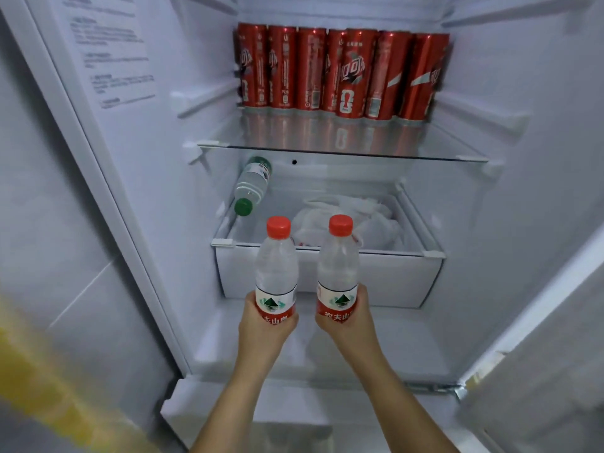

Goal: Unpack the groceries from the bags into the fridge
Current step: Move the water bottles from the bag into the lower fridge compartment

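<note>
Before the open fridge (137, 197), the left hand (266, 325) grips 1 red-capped bottle (276, 266) upright; the right hand (348, 322) grips another red-capped bottle (338, 259) beside it

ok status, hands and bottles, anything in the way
Left hand grips left red-capped bottle, right hand grips right red-capped bottle, both upright at the open fridge. Neither placed yet. Green-capped bottle lying at left, white bag beside it, under the glass shelf.
</note>
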Motion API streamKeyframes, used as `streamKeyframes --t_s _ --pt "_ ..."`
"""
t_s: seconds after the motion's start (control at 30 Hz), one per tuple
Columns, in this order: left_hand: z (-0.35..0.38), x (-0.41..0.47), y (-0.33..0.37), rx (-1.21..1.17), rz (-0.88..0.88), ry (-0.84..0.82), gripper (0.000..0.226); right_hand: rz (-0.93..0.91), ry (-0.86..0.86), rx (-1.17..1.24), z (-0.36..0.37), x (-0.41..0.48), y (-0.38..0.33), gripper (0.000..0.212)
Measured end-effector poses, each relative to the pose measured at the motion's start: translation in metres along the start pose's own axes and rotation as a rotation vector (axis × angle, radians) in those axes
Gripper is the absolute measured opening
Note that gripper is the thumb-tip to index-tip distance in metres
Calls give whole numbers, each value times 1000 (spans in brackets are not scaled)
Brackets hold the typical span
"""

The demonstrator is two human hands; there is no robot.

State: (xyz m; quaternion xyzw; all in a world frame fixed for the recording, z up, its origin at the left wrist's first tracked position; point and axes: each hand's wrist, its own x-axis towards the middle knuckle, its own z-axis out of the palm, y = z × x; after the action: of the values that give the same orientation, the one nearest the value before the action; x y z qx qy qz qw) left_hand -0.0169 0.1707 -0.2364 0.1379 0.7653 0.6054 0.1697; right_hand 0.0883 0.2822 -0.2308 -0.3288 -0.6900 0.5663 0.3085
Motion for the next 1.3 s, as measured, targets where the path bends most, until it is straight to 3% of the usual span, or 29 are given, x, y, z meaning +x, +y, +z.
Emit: streamKeyframes --t_s 0.37,0.6,0.7,0.87,1.0,1.1,1.3 --pt "6 25 -15 40 -42 -79 67 -7 13 -3 11 12 13 57" --pt "0 24 -4 67 -6 -163 53 51 -88 -49 2 11 1 58" --pt "-19 18 19 102 98 -168 44 59 -73 -74 -15 10 -25 50" --pt "-47 20 90 356 442 76 66 -223 79 -69 -31 23 -96 41" --pt "-43 38 138 674 480 -83 68 -269 -41 -118 -15 55 -124 23" --pt "-36 46 154 887 459 -185 48 -240 -55 -189 0 66 -118 5" --pt "-34 58 162 823 452 -290 39 -159 28 -178 2 72 -106 15"
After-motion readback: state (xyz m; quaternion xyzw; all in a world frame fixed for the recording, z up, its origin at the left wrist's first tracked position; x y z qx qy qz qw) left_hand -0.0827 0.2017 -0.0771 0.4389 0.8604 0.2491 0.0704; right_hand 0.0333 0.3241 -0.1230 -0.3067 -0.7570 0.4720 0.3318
